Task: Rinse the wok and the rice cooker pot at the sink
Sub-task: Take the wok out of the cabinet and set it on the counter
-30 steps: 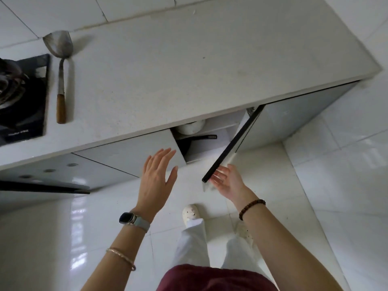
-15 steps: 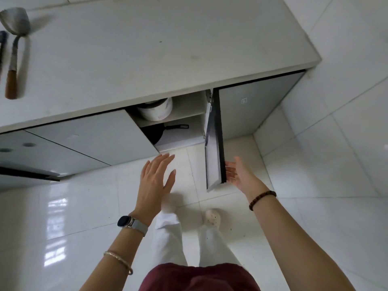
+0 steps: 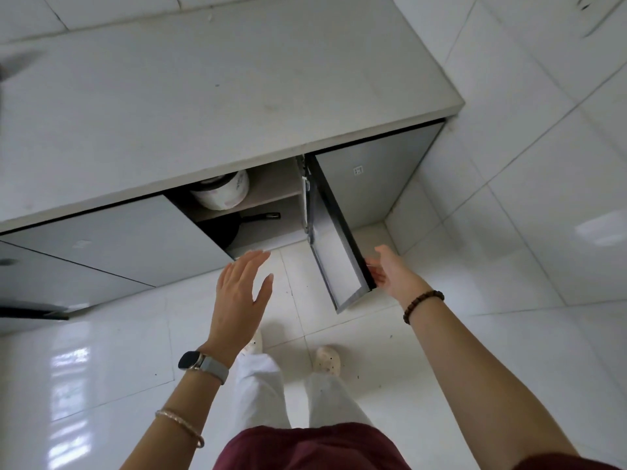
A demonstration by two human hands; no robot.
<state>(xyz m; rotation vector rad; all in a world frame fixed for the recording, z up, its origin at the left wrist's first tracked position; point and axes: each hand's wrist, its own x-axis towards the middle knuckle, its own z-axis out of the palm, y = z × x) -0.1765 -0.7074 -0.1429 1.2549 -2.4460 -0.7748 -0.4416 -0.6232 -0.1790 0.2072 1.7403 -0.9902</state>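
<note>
Wok (image 3: 221,231) just beyond left hand (image 3: 241,293)

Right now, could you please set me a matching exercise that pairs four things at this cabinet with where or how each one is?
Things:
1. rice cooker
2. wok
3. cabinet door
4. left hand

Place or state:
A. swung open
B. on the upper shelf
C. fingers straight, holding nothing
D. on the lower shelf

Pairs: 1-B, 2-D, 3-A, 4-C
</note>
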